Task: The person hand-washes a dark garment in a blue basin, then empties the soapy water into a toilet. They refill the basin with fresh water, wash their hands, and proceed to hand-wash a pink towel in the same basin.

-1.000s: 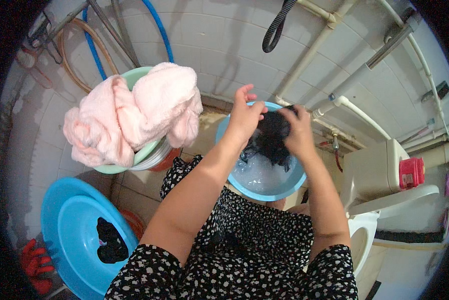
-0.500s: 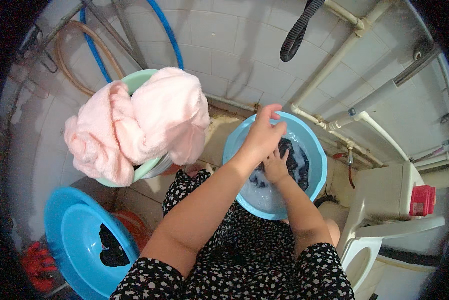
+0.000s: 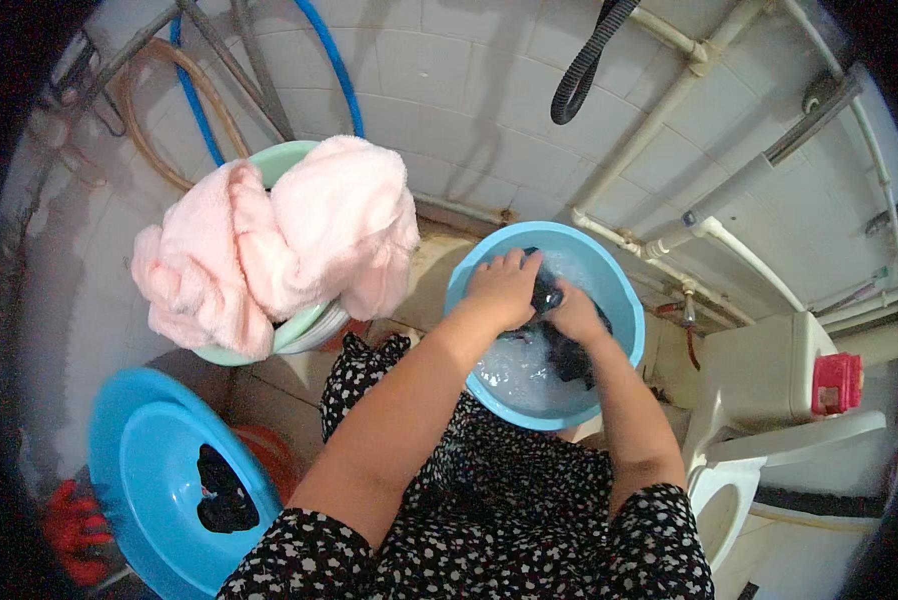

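Note:
A light-blue basin with cloudy, sudsy water stands in front of me. In it lies a wet dark cloth, perhaps a garment; its kind does not show. My left hand is closed on the cloth's upper left part, fingers bent over it. Close beside it, my right hand grips the same cloth, thumb toward the left hand. Some of the fingertips are hidden by the cloth and the hands. Part of the cloth is bunched up between the two hands, and the rest hangs into the water.
Left of the basin, pink fluffy fabric heaps over a pale green tub. A larger blue basin at lower left holds a small black cloth. On the right stands a white toilet, with pipes along the wall.
My left hand has come down from above the water onto the dark cloth. My right hand has gone from spread fingers to a grip, and the cloth is bunched up between them.

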A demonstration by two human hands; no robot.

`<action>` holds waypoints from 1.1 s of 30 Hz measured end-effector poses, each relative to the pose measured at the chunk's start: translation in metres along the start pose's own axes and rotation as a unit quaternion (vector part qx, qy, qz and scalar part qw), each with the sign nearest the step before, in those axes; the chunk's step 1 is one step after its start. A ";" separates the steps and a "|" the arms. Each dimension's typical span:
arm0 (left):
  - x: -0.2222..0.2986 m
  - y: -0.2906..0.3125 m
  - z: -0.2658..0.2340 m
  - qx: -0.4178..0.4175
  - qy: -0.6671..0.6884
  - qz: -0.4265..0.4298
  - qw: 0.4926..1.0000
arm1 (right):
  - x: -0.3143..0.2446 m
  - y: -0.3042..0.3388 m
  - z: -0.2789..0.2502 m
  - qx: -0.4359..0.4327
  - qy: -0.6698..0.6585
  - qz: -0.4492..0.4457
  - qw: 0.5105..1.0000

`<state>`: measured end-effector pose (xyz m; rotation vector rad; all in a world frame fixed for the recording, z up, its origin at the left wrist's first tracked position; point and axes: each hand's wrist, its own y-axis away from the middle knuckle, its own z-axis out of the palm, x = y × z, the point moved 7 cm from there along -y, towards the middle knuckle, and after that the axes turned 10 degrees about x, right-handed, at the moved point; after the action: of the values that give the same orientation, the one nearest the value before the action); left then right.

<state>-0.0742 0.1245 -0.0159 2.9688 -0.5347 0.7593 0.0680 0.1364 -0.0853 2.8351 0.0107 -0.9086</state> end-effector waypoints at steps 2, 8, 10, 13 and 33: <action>0.003 0.005 0.012 0.007 -0.002 0.041 0.999 | -0.019 0.013 -0.051 0.072 -0.020 -0.045 0.996; 0.039 0.005 -0.005 0.079 0.204 0.084 0.972 | -0.127 0.083 -0.186 0.145 -0.063 -0.127 0.979; 0.065 0.002 -0.010 0.089 0.299 0.107 0.944 | -0.147 0.102 -0.208 0.158 -0.034 -0.169 0.972; 0.081 0.004 -0.023 0.129 0.568 0.071 0.810 | -0.169 0.111 -0.227 0.180 -0.001 -0.176 0.968; -0.016 0.007 0.112 -0.062 -0.074 -0.130 0.987 | 0.020 0.080 -0.017 0.246 0.235 -0.207 0.918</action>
<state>-0.0387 0.1103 -0.1222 2.9115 -0.1847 0.4661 0.0986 0.0594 -0.0709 3.5382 0.5309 -0.2734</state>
